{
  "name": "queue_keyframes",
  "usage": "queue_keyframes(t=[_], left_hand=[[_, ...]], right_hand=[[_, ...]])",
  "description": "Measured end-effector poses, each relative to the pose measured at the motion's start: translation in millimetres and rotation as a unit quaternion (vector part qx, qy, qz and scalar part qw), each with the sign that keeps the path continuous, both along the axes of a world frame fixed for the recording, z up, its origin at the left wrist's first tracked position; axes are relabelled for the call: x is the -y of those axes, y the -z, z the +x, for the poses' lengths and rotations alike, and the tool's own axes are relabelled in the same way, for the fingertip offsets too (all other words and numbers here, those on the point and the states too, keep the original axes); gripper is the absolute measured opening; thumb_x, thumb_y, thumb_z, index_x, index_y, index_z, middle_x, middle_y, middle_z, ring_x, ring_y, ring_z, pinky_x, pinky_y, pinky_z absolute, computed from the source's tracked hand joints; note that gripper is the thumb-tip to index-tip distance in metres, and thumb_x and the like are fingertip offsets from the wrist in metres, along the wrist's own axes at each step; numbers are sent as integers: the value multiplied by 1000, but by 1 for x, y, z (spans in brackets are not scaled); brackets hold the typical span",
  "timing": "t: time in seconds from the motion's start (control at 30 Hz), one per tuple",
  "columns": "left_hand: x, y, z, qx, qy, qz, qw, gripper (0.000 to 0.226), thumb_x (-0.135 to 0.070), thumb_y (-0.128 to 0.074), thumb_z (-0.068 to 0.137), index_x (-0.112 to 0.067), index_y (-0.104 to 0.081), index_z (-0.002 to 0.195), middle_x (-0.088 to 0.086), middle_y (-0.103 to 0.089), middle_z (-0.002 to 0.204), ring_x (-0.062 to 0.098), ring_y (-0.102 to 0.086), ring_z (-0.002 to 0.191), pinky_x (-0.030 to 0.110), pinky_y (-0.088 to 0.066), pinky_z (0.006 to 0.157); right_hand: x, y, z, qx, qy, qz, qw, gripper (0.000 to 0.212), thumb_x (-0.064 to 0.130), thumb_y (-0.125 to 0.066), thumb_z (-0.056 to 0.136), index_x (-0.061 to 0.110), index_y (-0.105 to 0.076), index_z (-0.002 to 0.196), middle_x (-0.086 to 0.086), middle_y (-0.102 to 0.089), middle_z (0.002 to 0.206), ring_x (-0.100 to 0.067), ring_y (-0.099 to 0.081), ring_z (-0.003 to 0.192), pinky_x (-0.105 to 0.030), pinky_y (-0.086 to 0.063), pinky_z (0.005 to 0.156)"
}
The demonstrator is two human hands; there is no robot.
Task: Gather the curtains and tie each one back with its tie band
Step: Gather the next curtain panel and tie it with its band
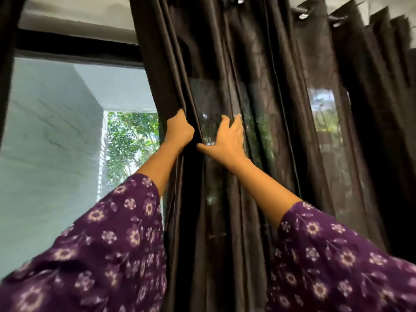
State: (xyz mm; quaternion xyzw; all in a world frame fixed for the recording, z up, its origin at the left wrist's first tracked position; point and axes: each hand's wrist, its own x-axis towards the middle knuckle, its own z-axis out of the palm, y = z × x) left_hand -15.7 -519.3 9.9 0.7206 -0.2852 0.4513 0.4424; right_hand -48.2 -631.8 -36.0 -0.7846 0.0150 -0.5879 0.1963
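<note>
Dark-brown curtain (pixel 281 109) fills ctr to right of frame, bunched in tight vertical folds at ctr. Pleats are looser toward upper right, where its eyelets (pixel 303 15) ride the rod (pixel 331 17). Left hand (pixel 179 131), mid-frame, is fisted round the curtain's leading edge, fingers curled tight on the cloth. Right hand (pixel 225 140) sits just beside it, to the right: palm on the folds, thumb stuck out left, fingers fairly straight & pressing the fabric, tips partly hidden btwn pleats. Both arms reach up from the bottom corners in purple floral sleeves (pixel 101 255). Window (pixel 56 143) shows at left, w/ grey wall & green leaves outside. Whole shot's a bit blurry.
</note>
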Motion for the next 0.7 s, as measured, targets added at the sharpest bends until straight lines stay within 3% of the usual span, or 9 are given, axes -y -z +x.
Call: queue_keyframes(t=[0.13,0.2,0.33,0.43,0.53,0.63,0.7], left_hand=[[68,-13,-4,6,14,1,1000,39,4,-41,82,1,-52,119,26,-54,122,37,-52,113,35,-41,91],[98,-18,-10,-1,26,34,999,28,1,-45,84,3,-54,111,27,-56,116,38,-55,108,36,-42,85],[151,-14,-17,-17,64,93,993,26,-5,-46,87,-2,-53,111,24,-57,118,36,-55,108,32,-41,78],[169,-10,-20,-50,72,63,994,27,-8,-48,87,0,-46,113,23,-53,120,37,-54,109,34,-42,78],[167,-14,-20,-64,69,-17,995,40,-14,-54,86,1,-41,121,21,-50,127,37,-52,115,37,-43,91],[151,-23,-19,-45,40,-50,997,42,-15,-53,86,2,-40,121,24,-48,128,39,-50,116,41,-42,97],[137,-28,-18,-32,26,-40,998,38,-10,-50,87,3,-40,121,25,-49,125,40,-51,113,41,-42,93]], right_hand=[[66,-18,-14,60,55,-21,996,115,61,-70,68,5,-9,148,-33,13,151,-42,10,143,-49,2,116],[102,-32,-22,80,72,-11,994,109,61,-65,73,3,-10,148,-32,10,152,-41,8,143,-49,0,116],[165,-56,-31,107,94,6,990,97,49,-63,81,-2,-13,147,-28,-1,154,-37,0,145,-46,-8,118],[187,-65,-30,87,24,-9,996,92,40,-64,85,-5,-13,146,-25,-20,152,-34,-17,143,-39,-21,115],[186,-69,-28,72,-37,-9,997,82,31,-66,86,0,-18,145,-23,-43,138,-35,-43,126,-30,-39,94],[171,-71,-22,52,-89,-7,995,73,20,-66,86,0,-23,142,-20,-47,137,-32,-49,122,-11,-35,76],[159,-78,-12,34,-128,19,991,67,14,-68,83,-2,-30,136,-23,-49,134,-34,-51,120,-24,-43,89]])
